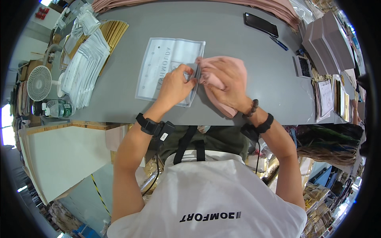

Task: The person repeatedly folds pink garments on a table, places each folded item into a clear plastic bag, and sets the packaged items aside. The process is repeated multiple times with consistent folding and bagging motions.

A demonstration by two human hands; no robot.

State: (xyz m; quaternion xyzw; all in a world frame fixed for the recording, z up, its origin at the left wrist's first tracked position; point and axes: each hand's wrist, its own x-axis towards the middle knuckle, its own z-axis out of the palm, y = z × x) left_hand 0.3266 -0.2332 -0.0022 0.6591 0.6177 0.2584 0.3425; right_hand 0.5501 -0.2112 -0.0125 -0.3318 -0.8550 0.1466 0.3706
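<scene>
A translucent plastic zip bag point(151, 70) with printing on it lies flat on the grey table point(220, 26). My left hand point(177, 86) is over the bag's right part, thumb and fingertips pinching at its open edge on the right. To the right of that edge is a folded pink cloth point(238, 65), bunched up at its left end. My right hand point(227, 83) grips this cloth, its fingers curled over the bunched part beside the bag's mouth. Exactly how far the cloth reaches into the mouth is hard to tell.
A fan of plastic bags point(86, 65) lies at the left, near a small white fan point(40, 83) and plastic bottles point(61, 108). Far right are a smartphone point(261, 24), a blue pen point(279, 43) and stacks of grey card point(324, 44). More pink cloth point(196, 3) lines the far edge.
</scene>
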